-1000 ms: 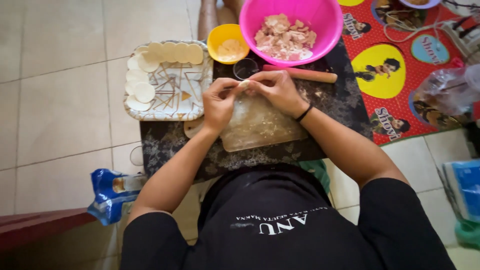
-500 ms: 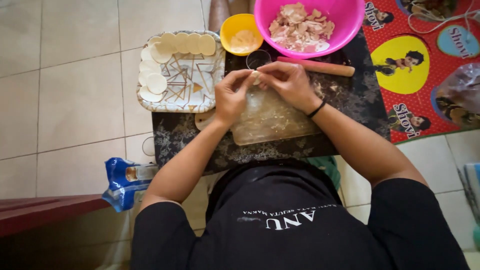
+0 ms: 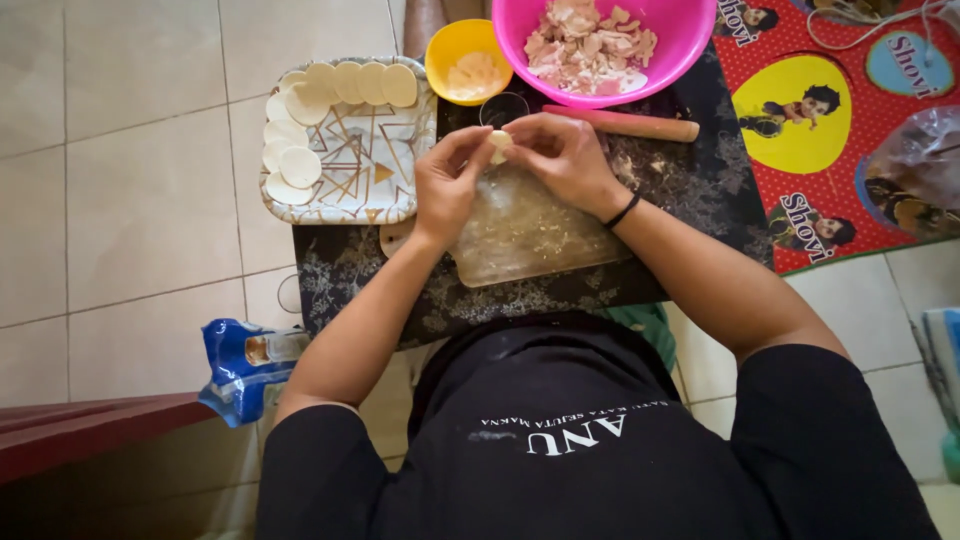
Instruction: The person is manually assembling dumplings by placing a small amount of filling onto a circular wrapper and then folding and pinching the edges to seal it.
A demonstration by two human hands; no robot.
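Head cam, looking straight down at a person seated on a tiled floor w/ a dark patterned mat [image 3: 690, 190] in front. I see both hands raised together over a clear, flour-dusted rolling board [image 3: 530, 235]. Left hand [image 3: 447, 180] & right hand [image 3: 565, 155] meet fingertip to fingertip, pinching a small pale piece of dough [image 3: 498, 143] between them; both are closed on it, held just above the board, probably so crumbs drop there. Right wrist has a black band. Just beyond the hands: a small dark cup [image 3: 503, 108], a wooden rolling pin [image 3: 625, 122] lying crosswise, a yellow bowl [image 3: 465, 60] w/ pale contents, and a pink bowl [image 3: 610, 45] of chopped pinkish filling, all near enough to reach. To the left, a patterned tray [image 3: 350, 160] carries flat round dough discs [image 3: 300, 165] along its top & left edges, middle bare. A blue packet [image 3: 245, 365] lies on the tiles by the left elbow.
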